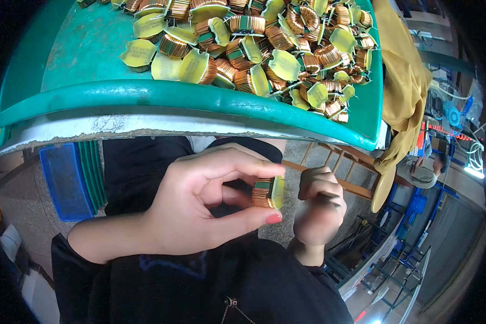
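One copper-wound coil with a yellow insulating plate (268,191) sits pinched between my left hand's (200,208) thumb and fingertips; my right hand (319,208), curled just beside it, is too blurred to tell. Dozens of like coils (264,48) heaped on the green tray (92,94) beyond my grip look unhandled.

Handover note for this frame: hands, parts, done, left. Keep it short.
Left hand: pinches one copper-wound coil with a yellow plate between thumb and fingers, held in front of the body below the table edge.
Right hand: closed in a loose fist just right of the coil, blurred; whether it touches the coil or holds anything cannot be told.
Parts: a heap of like coils lies on the green tray above the hands.
Done: one coil is off the heap and in hand.
Left: the heap on the tray is still large; no sorted or finished pile is in view.
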